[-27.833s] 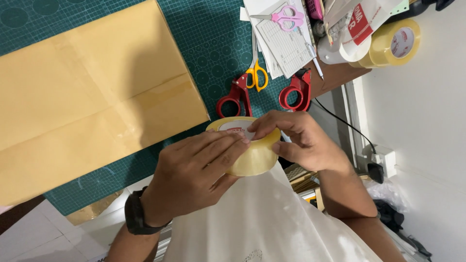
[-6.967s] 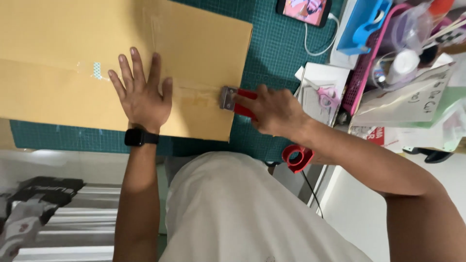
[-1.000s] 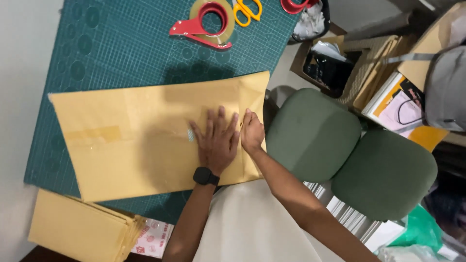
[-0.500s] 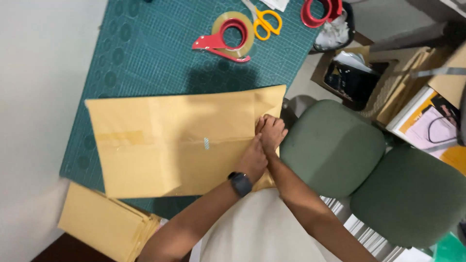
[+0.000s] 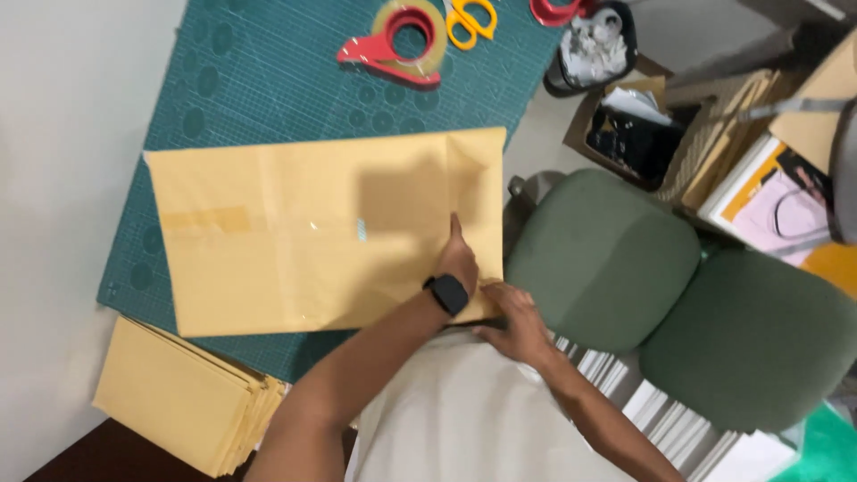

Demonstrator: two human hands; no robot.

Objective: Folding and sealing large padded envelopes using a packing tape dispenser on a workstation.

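A large brown paper sheet (image 5: 303,232) lies flat on a green cutting mat (image 5: 268,89), with clear tape strips across its middle. My left hand (image 5: 460,254), with a black watch on the wrist, presses down on the sheet close to its right edge, fingers together and pointing away from me. My right hand (image 5: 513,321) is just below it at the sheet's near right corner, with its fingers closed on the paper's edge.
A red tape dispenser (image 5: 397,45), yellow scissors (image 5: 469,18) and red scissors (image 5: 553,9) lie at the mat's far end. A stack of brown envelopes (image 5: 178,402) sits near left. A green chair (image 5: 607,259), a black bin (image 5: 594,40) and boxes stand to the right.
My left hand slid from the sheet's middle to its right edge. My right hand dropped from beside it to the near right corner.
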